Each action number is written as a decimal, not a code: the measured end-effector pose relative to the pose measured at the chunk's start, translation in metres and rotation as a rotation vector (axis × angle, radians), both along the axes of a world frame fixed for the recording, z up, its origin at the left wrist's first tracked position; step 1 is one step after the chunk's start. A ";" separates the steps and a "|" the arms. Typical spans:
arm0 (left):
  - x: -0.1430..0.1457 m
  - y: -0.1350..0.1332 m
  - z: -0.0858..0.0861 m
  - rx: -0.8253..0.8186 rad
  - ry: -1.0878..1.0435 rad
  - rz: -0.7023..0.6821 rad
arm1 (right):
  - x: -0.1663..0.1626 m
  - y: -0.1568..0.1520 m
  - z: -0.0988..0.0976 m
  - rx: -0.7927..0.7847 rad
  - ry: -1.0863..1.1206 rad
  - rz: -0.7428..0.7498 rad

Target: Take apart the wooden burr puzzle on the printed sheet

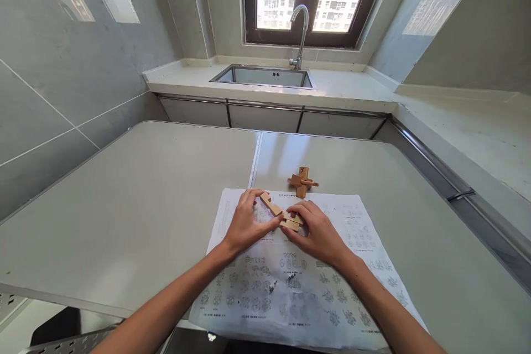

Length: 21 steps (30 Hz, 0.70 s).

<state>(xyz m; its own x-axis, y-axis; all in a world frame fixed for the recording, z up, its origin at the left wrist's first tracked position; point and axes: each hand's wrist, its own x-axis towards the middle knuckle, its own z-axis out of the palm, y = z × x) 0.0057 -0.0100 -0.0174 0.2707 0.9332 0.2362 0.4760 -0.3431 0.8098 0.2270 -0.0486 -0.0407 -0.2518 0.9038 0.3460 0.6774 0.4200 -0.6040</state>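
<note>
Wooden puzzle pieces point(283, 214) sit between both hands, low over a printed instruction sheet point(290, 287) that lies under the wrists, presumably as reference. The left hand point(245, 224) pinches the long notched bar from its outer side; the right hand point(317, 232) closes its fingers on the stacked short blocks, apparently steadying the joint. Just beyond the right hand, an assembled wooden cross point(302, 181) rests on the table point(124, 204). Well beyond, a sink point(265, 76) and tap point(301, 33) under the window.
</note>
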 end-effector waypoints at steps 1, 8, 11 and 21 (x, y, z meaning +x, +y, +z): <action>0.000 0.000 -0.001 0.009 0.007 -0.001 | 0.000 0.001 -0.003 0.004 0.000 -0.049; 0.000 0.000 -0.011 0.145 0.126 -0.024 | 0.001 0.003 -0.011 -0.033 0.064 -0.244; 0.000 -0.001 -0.013 0.173 0.174 -0.082 | -0.003 0.000 -0.007 -0.107 0.182 -0.141; -0.001 -0.002 -0.007 0.106 0.240 -0.277 | -0.010 -0.005 0.003 -0.223 0.441 -0.038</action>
